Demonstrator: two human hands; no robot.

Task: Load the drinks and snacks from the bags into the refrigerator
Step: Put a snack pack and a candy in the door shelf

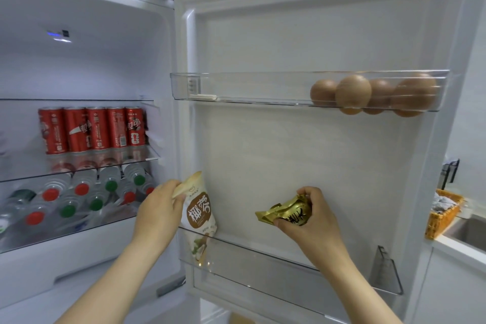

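The refrigerator stands open, its door (302,155) swung to the right. My left hand (159,212) grips the top of a white and brown snack pouch (200,216), whose bottom sits inside the lower clear door bin (276,265) at its left end. My right hand (309,214) holds a crumpled gold snack packet (282,212) in front of the door, above the middle of that bin. Inside, several red soda cans (92,130) stand on a glass shelf. Water bottles (84,196) with red and green caps lie on the shelf below.
The upper door bin (236,87) holds several brown eggs (373,95) at its right end. At the far right are a woven orange basket (444,212) and a sink edge (465,234) on a white counter.
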